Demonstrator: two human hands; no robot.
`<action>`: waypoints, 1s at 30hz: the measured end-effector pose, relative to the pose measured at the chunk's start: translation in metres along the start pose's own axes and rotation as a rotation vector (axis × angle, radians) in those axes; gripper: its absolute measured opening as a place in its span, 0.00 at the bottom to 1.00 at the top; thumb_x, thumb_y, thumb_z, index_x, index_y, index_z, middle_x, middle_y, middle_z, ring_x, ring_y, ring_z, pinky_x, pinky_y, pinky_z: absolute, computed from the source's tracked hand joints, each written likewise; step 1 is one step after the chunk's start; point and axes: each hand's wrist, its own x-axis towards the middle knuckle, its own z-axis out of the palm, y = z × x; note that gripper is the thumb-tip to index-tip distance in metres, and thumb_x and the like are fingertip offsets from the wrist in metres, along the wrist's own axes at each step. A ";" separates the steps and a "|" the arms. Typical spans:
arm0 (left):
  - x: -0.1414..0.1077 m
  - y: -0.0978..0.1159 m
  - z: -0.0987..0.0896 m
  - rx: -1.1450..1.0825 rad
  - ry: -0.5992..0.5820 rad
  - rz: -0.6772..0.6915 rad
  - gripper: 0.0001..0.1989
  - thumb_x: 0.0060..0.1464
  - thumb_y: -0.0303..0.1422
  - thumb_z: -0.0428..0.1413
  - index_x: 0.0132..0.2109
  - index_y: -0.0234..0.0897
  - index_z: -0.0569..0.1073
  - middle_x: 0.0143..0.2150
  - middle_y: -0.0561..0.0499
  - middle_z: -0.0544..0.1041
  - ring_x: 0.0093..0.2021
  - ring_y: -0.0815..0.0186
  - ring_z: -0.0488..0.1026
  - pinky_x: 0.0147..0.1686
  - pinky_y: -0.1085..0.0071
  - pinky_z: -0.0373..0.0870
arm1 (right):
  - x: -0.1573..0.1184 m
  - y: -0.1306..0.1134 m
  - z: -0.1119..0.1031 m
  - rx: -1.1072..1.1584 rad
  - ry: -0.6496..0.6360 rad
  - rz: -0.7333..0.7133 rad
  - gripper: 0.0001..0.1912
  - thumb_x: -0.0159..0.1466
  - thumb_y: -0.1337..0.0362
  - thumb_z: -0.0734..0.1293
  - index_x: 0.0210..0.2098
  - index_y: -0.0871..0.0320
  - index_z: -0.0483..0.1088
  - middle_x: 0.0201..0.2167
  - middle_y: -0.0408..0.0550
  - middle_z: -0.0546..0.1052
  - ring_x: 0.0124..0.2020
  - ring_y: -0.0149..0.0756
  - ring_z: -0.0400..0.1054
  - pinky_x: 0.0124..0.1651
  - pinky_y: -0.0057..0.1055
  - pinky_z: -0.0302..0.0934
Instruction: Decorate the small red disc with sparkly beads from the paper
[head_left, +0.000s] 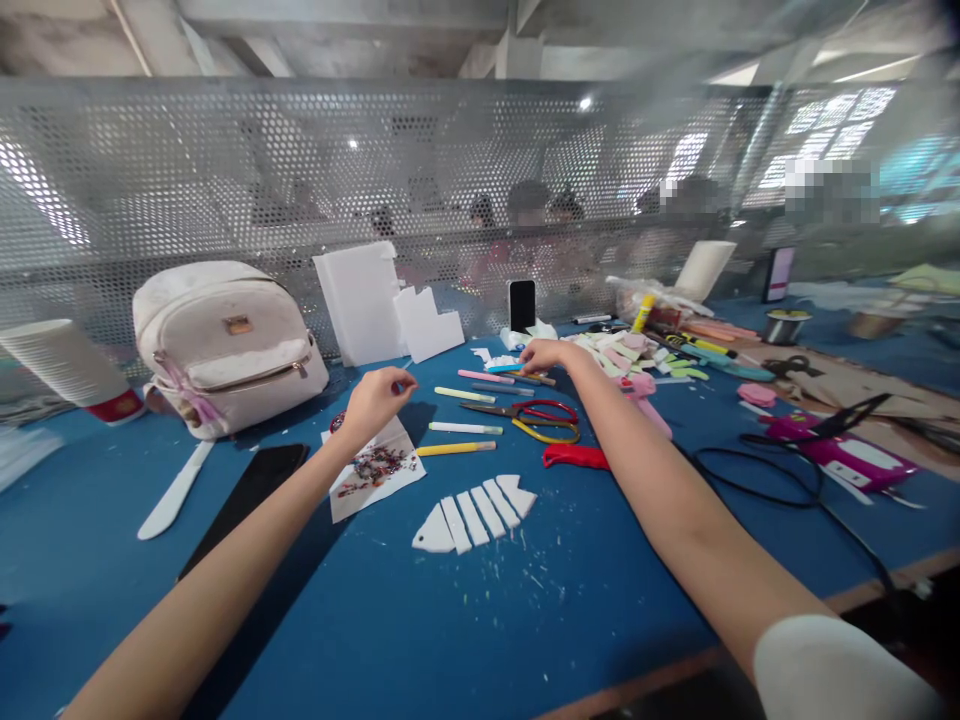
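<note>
My left hand (373, 400) hovers above a paper sheet (346, 503) strewn with small dark bits. Its fingers are curled in with thumb near fingertips; anything between them is too small to make out. Further forward, my right hand (546, 355) has its fingers closed at the end of a blue marker (505, 367). Below them lie pink (484, 377), light yellow (465, 395), white-green (465, 428) and yellow-orange (456, 449) markers. Scissors (551, 420) with red and yellow handles lie closer to me. White pieces (474, 515) form a fish shape, cut into separate strips.
On the left stand a white backpack (232, 340), stacked paper cups (67, 365), a white knife (176, 492) and a black flat object (247, 500). White boards (360, 305) and a phone (522, 305) stand behind. Rightward are foam scraps (619, 350), a purple device (840, 450) and its black cable (750, 495).
</note>
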 end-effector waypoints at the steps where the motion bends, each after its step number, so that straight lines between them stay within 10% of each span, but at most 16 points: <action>1: 0.000 0.000 0.000 0.000 -0.001 0.002 0.08 0.55 0.31 0.56 0.37 0.39 0.80 0.36 0.50 0.81 0.34 0.64 0.74 0.38 0.72 0.68 | 0.001 0.000 0.000 -0.007 0.003 0.000 0.13 0.69 0.60 0.67 0.48 0.62 0.72 0.46 0.50 0.76 0.45 0.38 0.73 0.48 0.40 0.70; 30: -0.003 0.007 -0.002 0.023 -0.011 0.006 0.09 0.55 0.33 0.54 0.37 0.39 0.79 0.36 0.49 0.81 0.35 0.63 0.74 0.38 0.71 0.68 | -0.025 -0.002 -0.028 0.074 0.280 0.100 0.17 0.62 0.68 0.69 0.51 0.58 0.74 0.35 0.48 0.82 0.34 0.34 0.76 0.36 0.25 0.65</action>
